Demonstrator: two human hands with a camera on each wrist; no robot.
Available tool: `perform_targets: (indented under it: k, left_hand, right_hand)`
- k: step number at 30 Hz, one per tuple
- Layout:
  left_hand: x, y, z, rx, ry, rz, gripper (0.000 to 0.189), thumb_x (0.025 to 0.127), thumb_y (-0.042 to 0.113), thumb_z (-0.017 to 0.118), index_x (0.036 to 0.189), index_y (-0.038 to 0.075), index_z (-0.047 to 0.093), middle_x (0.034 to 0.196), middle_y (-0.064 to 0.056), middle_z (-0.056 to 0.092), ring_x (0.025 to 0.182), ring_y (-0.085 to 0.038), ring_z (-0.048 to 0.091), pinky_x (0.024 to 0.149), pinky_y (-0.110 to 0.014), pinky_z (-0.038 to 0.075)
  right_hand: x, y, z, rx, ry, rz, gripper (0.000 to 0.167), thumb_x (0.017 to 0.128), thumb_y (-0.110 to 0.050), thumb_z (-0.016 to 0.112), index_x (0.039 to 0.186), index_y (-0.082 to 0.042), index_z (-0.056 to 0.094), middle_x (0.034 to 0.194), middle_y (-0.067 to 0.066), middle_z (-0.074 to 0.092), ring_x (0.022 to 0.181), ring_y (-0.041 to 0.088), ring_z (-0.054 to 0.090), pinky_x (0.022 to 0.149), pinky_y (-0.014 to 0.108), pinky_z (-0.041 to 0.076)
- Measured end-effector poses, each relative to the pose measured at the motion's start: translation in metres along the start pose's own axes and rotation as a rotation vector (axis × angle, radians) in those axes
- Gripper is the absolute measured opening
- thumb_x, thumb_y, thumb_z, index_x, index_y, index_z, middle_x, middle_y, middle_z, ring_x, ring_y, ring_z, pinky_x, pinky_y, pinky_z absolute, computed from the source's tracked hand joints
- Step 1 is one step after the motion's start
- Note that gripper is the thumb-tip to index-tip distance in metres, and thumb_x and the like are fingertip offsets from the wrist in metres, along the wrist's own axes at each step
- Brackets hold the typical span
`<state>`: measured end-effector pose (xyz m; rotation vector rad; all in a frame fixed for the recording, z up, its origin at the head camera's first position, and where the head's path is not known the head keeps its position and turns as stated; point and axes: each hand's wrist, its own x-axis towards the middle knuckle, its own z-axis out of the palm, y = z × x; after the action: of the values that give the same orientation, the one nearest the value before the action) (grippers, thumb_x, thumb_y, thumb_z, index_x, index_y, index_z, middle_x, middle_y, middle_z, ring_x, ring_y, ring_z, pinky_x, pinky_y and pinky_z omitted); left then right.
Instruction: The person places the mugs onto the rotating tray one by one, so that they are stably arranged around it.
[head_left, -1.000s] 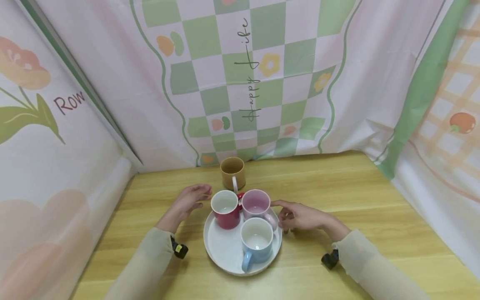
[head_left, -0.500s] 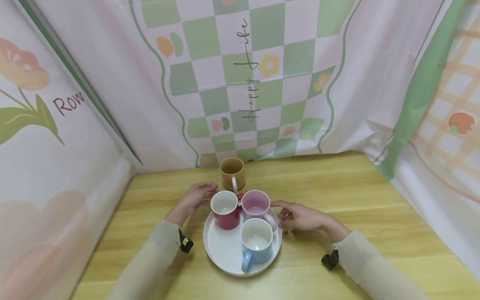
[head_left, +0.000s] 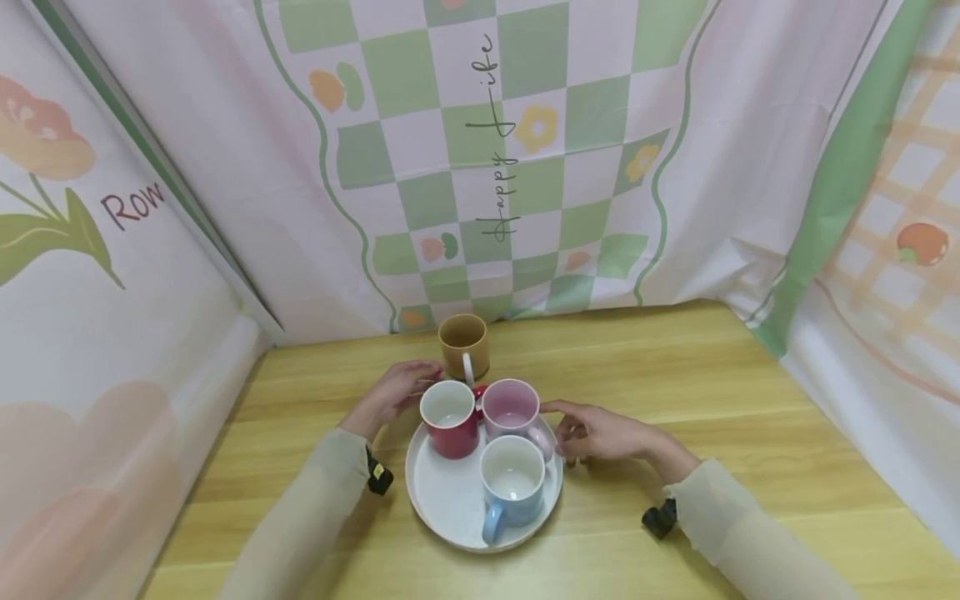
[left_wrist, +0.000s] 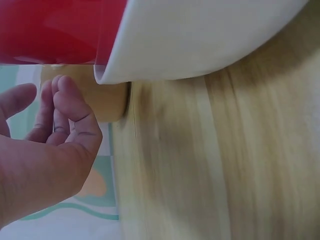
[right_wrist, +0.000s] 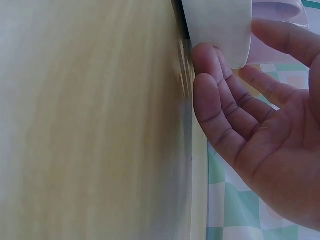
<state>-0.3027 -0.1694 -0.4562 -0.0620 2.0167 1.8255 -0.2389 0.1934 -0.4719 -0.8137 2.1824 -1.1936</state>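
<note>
In the head view, a round white tray carries a red mug, a pink mug and a light blue mug, all upright. Behind it, on the table, stands a brown mug with a white handle. My left hand is beside the red mug, fingertips close to the brown mug; its bent fingers hold nothing in the left wrist view. At the tray's right rim is my right hand, fingers loosely bent. In the right wrist view its fingertips appear to touch the tray's outer wall.
The wooden table ends at a hanging cloth with green checks. Printed cloths also close off the left and right sides. A small black camera is worn on the right wrist, another on the left.
My left hand has moved right and slightly away from me, past the red mug toward the brown one. The right hand, tray and mugs stay in place.
</note>
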Motion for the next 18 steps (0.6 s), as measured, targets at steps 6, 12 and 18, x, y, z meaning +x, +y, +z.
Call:
perform_targets:
  k: [6, 12, 18]
  left_hand:
    - [0.002, 0.004, 0.003, -0.002, -0.024, -0.036, 0.041, 0.104, 0.024, 0.051, 0.139, 0.001, 0.054, 0.140, -0.020, 0.057, 0.115, -0.019, 0.063, 0.107, -0.042, 0.051]
    - [0.007, 0.009, 0.004, -0.001, -0.080, -0.061, 0.040, 0.105, 0.024, 0.051, 0.138, 0.003, 0.055, 0.135, -0.014, 0.062, 0.113, -0.018, 0.064, 0.107, -0.042, 0.051]
    - [0.014, 0.009, 0.007, 0.002, -0.131, -0.057, 0.039, 0.105, 0.024, 0.050, 0.137, 0.002, 0.057, 0.128, -0.009, 0.069, 0.107, -0.014, 0.068, 0.102, -0.037, 0.055]
  right_hand:
    - [0.000, 0.000, 0.000, 0.001, -0.002, 0.000, 0.070, 0.092, -0.012, 0.069, 0.153, -0.012, 0.035, 0.101, 0.014, 0.064, 0.079, 0.027, 0.067, 0.059, 0.039, 0.059]
    - [0.000, -0.001, 0.000, 0.000, -0.004, -0.001, 0.070, 0.092, -0.012, 0.068, 0.153, -0.012, 0.035, 0.101, 0.013, 0.063, 0.080, 0.027, 0.067, 0.059, 0.039, 0.059]
    - [-0.001, -0.003, 0.001, -0.003, -0.007, -0.007, 0.069, 0.092, -0.011, 0.068, 0.153, -0.010, 0.035, 0.100, 0.014, 0.064, 0.080, 0.028, 0.067, 0.059, 0.040, 0.060]
